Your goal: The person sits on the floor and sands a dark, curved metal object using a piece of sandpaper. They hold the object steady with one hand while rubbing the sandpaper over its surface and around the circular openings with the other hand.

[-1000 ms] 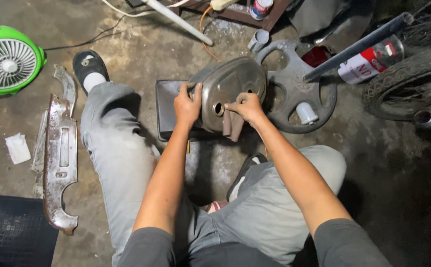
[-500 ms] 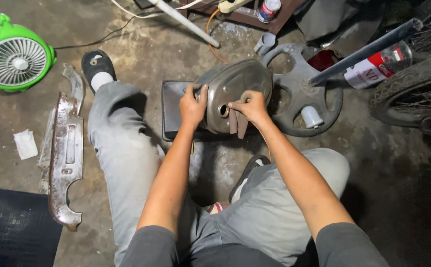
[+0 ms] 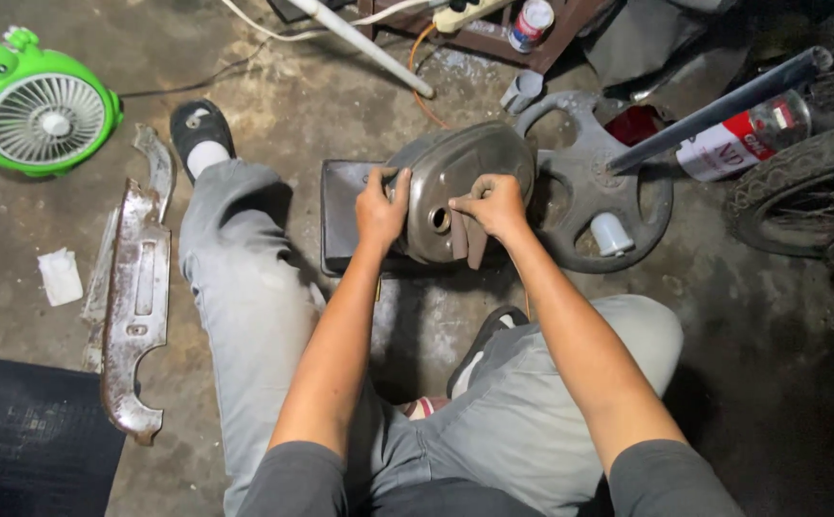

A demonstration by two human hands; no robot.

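Stained concrete floor point(image 3: 340, 115) carries a dented metal cover point(image 3: 465, 187), propped on a dark tray point(image 3: 340, 215). Left hand point(image 3: 380, 209) grips its edge; right hand point(image 3: 495, 206) pinches a brownish sandpaper strip point(image 3: 469, 239) against it

Metal cover point(image 3: 465, 187) rests on a flat tray point(image 3: 345, 215) on the floor point(image 3: 340, 105). Wheel point(image 3: 608, 191) lies just right. Fan point(image 3: 39, 115) stands far left; trim panel point(image 3: 134, 297) left of the leg.

- Tray point(image 3: 340, 215): right part hidden behind cover point(image 3: 465, 182) and left hand point(image 3: 381, 206).
- Right hand point(image 3: 495, 206): palm side unseen; pad point(image 3: 469, 239) partly under fingers.
- Wheel point(image 3: 800, 196): cut by right edge.
- Mat point(image 3: 24, 440): cut by left and bottom edges.
- Can point(image 3: 533, 21): top cut by upper edge.
- Bottle point(image 3: 737, 144): partly behind tube point(image 3: 723, 105).
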